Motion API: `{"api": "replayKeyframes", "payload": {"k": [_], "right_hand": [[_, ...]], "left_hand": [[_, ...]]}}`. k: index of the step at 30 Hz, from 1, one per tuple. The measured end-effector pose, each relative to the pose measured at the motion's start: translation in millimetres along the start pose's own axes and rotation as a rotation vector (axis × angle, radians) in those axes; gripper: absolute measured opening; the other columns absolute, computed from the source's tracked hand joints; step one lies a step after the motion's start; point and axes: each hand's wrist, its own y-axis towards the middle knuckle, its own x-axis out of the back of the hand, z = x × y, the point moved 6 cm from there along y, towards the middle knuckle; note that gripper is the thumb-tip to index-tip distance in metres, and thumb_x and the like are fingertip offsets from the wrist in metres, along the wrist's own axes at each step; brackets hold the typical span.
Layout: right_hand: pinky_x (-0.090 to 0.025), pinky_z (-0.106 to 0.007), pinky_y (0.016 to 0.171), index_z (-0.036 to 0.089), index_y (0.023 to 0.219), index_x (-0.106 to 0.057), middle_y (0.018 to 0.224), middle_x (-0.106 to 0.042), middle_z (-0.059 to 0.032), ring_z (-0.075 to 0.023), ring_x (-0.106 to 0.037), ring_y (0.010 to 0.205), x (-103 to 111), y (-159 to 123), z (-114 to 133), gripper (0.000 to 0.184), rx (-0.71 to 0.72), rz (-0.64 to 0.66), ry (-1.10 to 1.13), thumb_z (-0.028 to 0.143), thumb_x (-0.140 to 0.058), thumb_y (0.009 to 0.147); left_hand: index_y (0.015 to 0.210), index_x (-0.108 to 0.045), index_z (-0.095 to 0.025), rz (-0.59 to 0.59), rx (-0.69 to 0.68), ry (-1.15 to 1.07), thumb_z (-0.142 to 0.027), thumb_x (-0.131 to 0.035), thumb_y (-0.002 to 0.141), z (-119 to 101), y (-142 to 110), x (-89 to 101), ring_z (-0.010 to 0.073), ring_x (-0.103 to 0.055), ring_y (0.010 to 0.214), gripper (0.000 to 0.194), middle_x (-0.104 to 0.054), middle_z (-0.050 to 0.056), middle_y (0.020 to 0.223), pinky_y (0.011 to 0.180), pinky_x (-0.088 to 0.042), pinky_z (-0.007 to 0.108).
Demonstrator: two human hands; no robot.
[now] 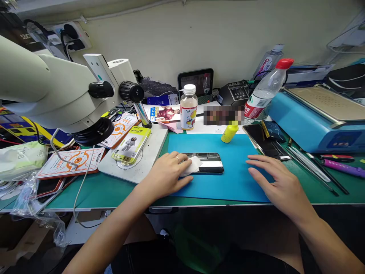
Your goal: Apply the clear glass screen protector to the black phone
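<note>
A black phone (209,164) lies flat on a blue mat (228,182) on the green bench. My left hand (168,173), with a ring on one finger, presses a small white wipe (192,166) onto the phone's left end, fingers curled over it. To the right of the phone, my right hand (273,180) rests flat on the mat with fingers stretched out and nothing in it.
A white microscope (57,87) overhangs the left side above packaged phone parts (131,144). Behind the mat stand a small clear bottle (188,107), a yellow bottle (229,132) on its side and a water bottle (266,89). A blue machine (316,118), a dark phone (262,142) and tools (310,163) lie right.
</note>
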Motion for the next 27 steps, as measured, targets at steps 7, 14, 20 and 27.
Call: {"api": "replayKeyframes", "payload": {"k": [7, 14, 20, 27], "right_hand": [[-0.06, -0.051, 0.107, 0.027, 0.122, -0.079, 0.129, -0.079, -0.0111, -0.031, -0.074, 0.121, -34.0, 27.6, 39.9, 0.031, 0.123, 0.271, 0.163, 0.046, -0.061, 0.106], [-0.061, -0.044, 0.098, 0.026, 0.114, -0.082, 0.115, -0.081, -0.0073, -0.028, -0.075, 0.109, -92.6, 100.5, 83.2, 0.037, 0.405, 0.689, 0.38, 0.051, -0.084, 0.088], [-0.063, -0.049, 0.098, 0.02, 0.139, -0.066, 0.141, -0.068, -0.0119, -0.0259, -0.07, 0.118, -110.3, 114.1, 59.4, 0.041, 0.28, 0.639, 0.432, 0.042, -0.069, 0.104], [-0.063, -0.049, 0.099, 0.02, 0.138, -0.067, 0.14, -0.068, -0.0115, -0.0264, -0.07, 0.118, -117.9, 105.0, 44.0, 0.041, 0.141, 0.623, 0.482, 0.043, -0.07, 0.104]], "left_hand": [[0.107, -0.078, -0.02, -0.063, 0.046, -0.038, -0.032, -0.058, 0.11, 1.3, 2.6, -20.7, 0.0253, -0.068, 0.101, 0.024, -0.077, 0.01, 0.121, 0.086, -0.054, 0.041], [0.099, -0.079, -0.019, -0.068, -0.027, -0.197, -0.03, -0.057, 0.109, 21.2, 23.5, 2.4, 0.0221, -0.071, 0.095, 0.027, -0.079, 0.009, 0.105, 0.086, -0.054, 0.034], [0.097, -0.076, -0.018, -0.079, -0.072, -0.333, -0.035, -0.052, 0.111, 40.1, 49.6, 9.3, 0.0186, -0.073, 0.091, 0.033, -0.079, 0.007, 0.099, 0.087, -0.055, 0.03], [0.112, -0.072, -0.019, -0.094, -0.029, -0.294, -0.041, -0.044, 0.114, 40.5, 44.4, -8.8, 0.0225, -0.072, 0.097, 0.036, -0.078, 0.009, 0.103, 0.09, -0.053, 0.034]]}}
